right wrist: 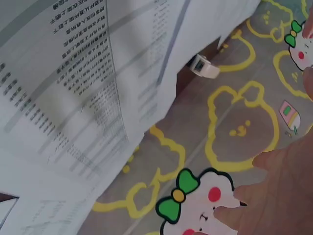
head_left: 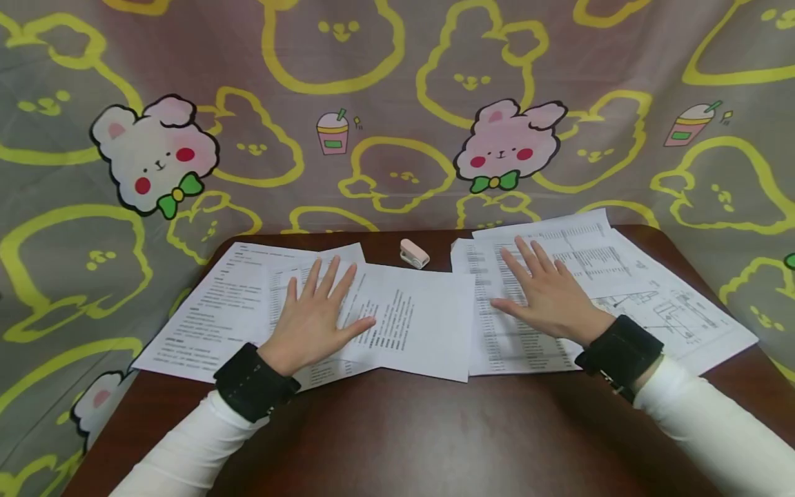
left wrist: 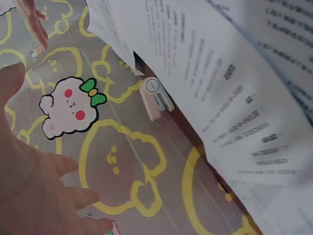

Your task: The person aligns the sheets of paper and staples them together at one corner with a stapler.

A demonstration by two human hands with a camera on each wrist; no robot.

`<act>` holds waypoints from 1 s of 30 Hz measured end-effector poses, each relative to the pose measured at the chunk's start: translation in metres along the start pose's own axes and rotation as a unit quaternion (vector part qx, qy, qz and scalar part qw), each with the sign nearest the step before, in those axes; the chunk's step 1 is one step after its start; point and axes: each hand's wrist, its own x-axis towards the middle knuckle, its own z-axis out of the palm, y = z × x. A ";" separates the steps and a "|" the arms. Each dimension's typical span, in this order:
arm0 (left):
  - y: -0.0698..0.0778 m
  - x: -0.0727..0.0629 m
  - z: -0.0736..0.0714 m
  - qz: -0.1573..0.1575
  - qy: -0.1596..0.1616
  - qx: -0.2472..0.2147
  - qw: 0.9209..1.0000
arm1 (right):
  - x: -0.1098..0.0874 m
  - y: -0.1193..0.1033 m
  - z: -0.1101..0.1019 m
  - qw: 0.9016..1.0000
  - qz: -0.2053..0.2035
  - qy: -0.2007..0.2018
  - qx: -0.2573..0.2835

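Observation:
Fingers spread, my left hand (head_left: 315, 324) is over the left group of printed sheets (head_left: 211, 310) in the head view. On the other side my right hand (head_left: 549, 293), its fingers also spread, is over the right group of printed sheets (head_left: 515, 345). Neither hand grips anything. In the wrist views a gap shows between each hand and the paper. Between the two groups, at the back of the table, lies a small pale pink stapler (head_left: 414, 254); the left wrist view shows the same stapler (left wrist: 155, 98) beside the paper edge.
The dark brown table (head_left: 428, 428) has its bare front part nearest me. Behind it hangs a patterned cloth (head_left: 397, 69) with cartoon figures. On the right, one sheet carries a line drawing (head_left: 677, 314). The sheets overlap at uneven angles. A black band (head_left: 254, 383) circles each wrist.

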 end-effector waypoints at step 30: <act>-0.043 -0.014 0.034 -0.113 -0.111 -0.069 0.985 | 0.104 -0.061 0.044 0.995 -0.040 -0.093 -0.018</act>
